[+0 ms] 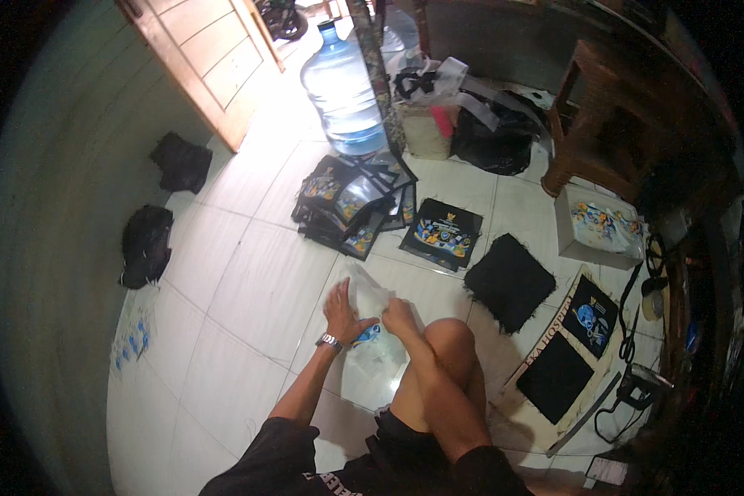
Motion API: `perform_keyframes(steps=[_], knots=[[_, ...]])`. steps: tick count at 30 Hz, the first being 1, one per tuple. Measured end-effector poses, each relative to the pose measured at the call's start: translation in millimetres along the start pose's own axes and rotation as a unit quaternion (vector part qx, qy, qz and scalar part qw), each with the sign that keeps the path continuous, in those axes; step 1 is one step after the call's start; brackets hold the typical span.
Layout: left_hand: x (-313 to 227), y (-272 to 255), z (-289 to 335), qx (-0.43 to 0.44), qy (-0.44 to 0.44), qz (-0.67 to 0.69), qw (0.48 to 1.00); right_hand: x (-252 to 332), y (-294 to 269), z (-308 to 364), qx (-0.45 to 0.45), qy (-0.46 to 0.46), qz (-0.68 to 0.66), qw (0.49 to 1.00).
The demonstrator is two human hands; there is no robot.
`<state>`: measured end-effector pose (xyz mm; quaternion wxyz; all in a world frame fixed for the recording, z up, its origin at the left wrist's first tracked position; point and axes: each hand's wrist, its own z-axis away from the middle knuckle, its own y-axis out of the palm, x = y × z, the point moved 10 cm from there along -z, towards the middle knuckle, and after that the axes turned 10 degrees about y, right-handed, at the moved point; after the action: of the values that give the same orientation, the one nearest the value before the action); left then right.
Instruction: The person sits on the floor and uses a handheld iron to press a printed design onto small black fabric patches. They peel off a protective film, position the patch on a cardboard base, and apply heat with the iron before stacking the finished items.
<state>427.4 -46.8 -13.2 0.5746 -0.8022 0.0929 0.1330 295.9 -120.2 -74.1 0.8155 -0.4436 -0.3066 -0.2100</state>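
Two bare hands work close together over one clear plastic sheet (pixel 380 361) on the tiled floor (pixel 240 318); the sheet lies under and between them, with a blue print showing through the gap. The left hand (pixel 349 312) is open, fingers spread and palm down on the plastic, one metal watch (pixel 331 341) on its wrist. The right hand (pixel 400 318) is closed, its curled fingers gripping the sheet's right edge. Straight beyond the hands lies one loose pile of black printed squares (pixel 343 198), overlapping too much to count, and behind it stands one big blue water bottle (pixel 339 91). Ahead and to the right of the hands sits one small stack of printed squares (pixel 442 234), its number unclear. Nearer on the right is one plain black cloth (pixel 511 283) with frayed edges. Farther right, one pale board (pixel 531 360) carries two black pieces: one printed square (pixel 595 317) and one plain square (pixel 556 377). Beyond the board are one white box (pixel 577 235) and one brown stool (pixel 583 99). Well to the left of the hands are two dark cloth bundles (pixel 146 246), and nearer than these, one sheet of small blue prints (pixel 131 343).
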Motion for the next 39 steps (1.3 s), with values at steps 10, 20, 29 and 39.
perform_keyframes(steps=[10,20,29,39], knots=[[45,-37,59,-0.117,-0.303,0.804,0.498,93,-25,154,-0.174,-0.326,0.217,0.903],[85,-11,75,-0.106,-0.227,0.236,0.939,47,-7,238,0.0,-0.318,0.175,0.932],[86,-45,59,-0.121,-0.161,0.183,0.962,38,-35,253,-0.053,-0.323,0.07,0.942],[54,-65,56,0.117,-0.061,-0.227,0.965,36,-41,259,-0.057,-0.338,0.041,0.939]])
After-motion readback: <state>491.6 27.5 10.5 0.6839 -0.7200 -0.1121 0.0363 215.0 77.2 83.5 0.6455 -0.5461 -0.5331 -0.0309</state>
